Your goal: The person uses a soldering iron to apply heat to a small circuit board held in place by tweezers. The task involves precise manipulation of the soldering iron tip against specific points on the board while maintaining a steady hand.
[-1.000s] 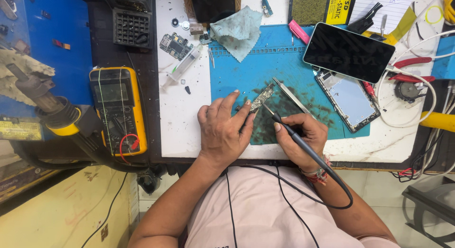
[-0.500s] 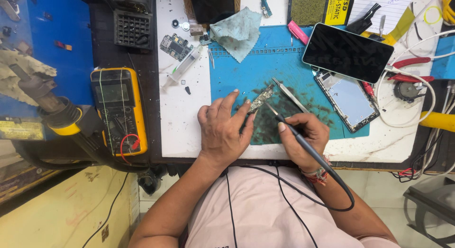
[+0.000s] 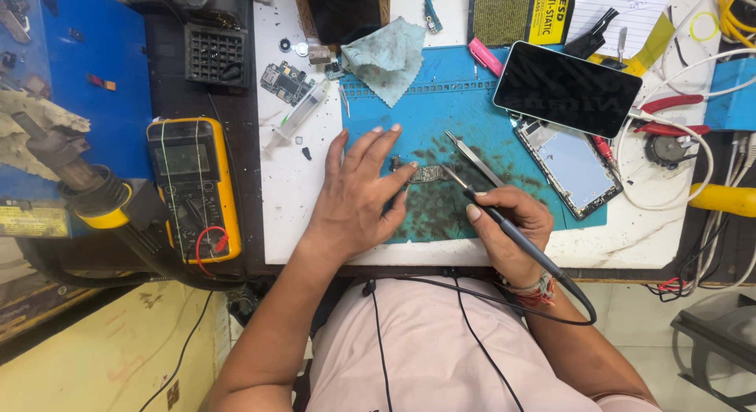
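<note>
2 hands work at the middle of the counter [image 3: 299, 223], seen from the head camera only.

Head view: the left hand [image 3: 358, 193] lies flat and spread wide on the stained blue silicone work mat [image 3: 441, 105], fingers pointing up and to the right; its fingertips press the near, left end of a small narrow circuit board [image 3: 428, 174], pinning it to the mat. The right hand [image 3: 508, 223] is closed in a pen grip around a slim black soldering iron with a trailing cable [image 3: 504, 223]; the tip meets the right end of the board.

Key relation: the board lies just above and between both hands, long axis roughly left to right. The left hand is on it directly; the right hand reaches it only through the iron, which slants from lower right to upper left.

Silver metal tweezers [image 3: 474, 158] lie on the mat just beside the iron tip, untouched. Further right: a black dark-screened smartphone [image 3: 567, 89] and an opened phone frame [image 3: 568, 164]. A yellow multimeter [image 3: 194, 188] sits well left of the mat, a crumpled pale-green cloth [image 3: 387, 56] above.
</note>
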